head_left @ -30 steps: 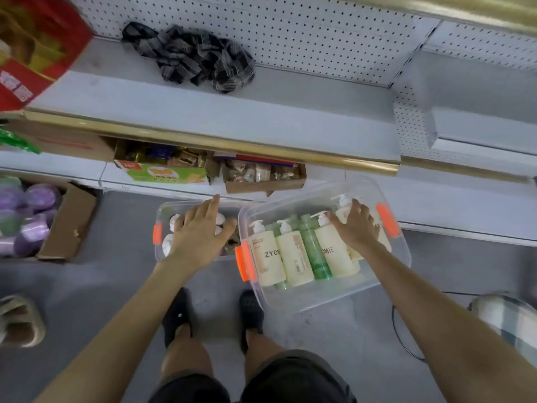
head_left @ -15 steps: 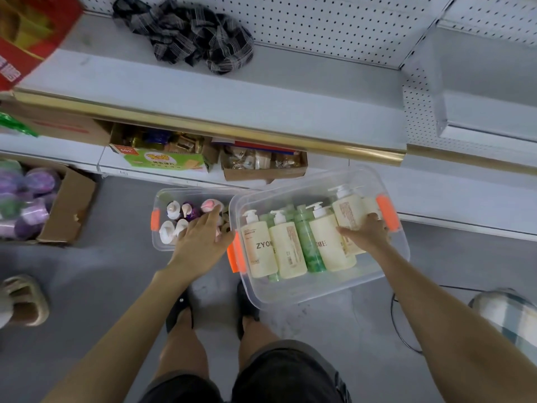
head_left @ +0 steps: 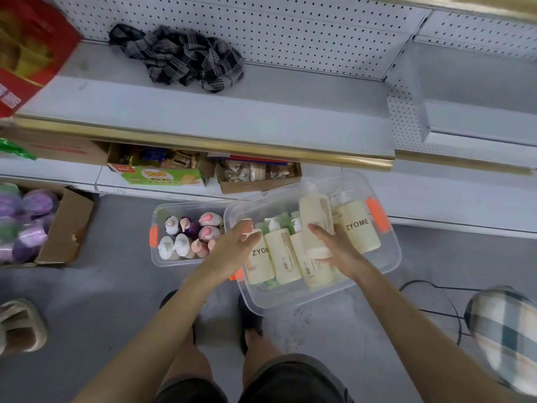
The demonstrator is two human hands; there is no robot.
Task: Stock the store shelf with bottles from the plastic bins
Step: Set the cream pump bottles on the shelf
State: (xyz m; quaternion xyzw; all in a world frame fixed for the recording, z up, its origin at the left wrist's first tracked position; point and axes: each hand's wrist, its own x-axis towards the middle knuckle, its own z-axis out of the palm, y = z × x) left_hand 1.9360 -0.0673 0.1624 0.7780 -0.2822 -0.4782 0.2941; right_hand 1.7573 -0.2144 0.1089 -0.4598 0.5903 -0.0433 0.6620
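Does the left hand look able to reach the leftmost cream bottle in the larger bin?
Probably yes: the left hand is open just above the leftmost cream bottle, the larger bin has no lid, and the right hand grips a lifted bottle further right.

"ZYOME" on cream bottles (head_left: 359, 225)

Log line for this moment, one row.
right hand: holds cream bottle over large bin | left hand: open, empty | shelf: no bottles yet, dark cloth at back
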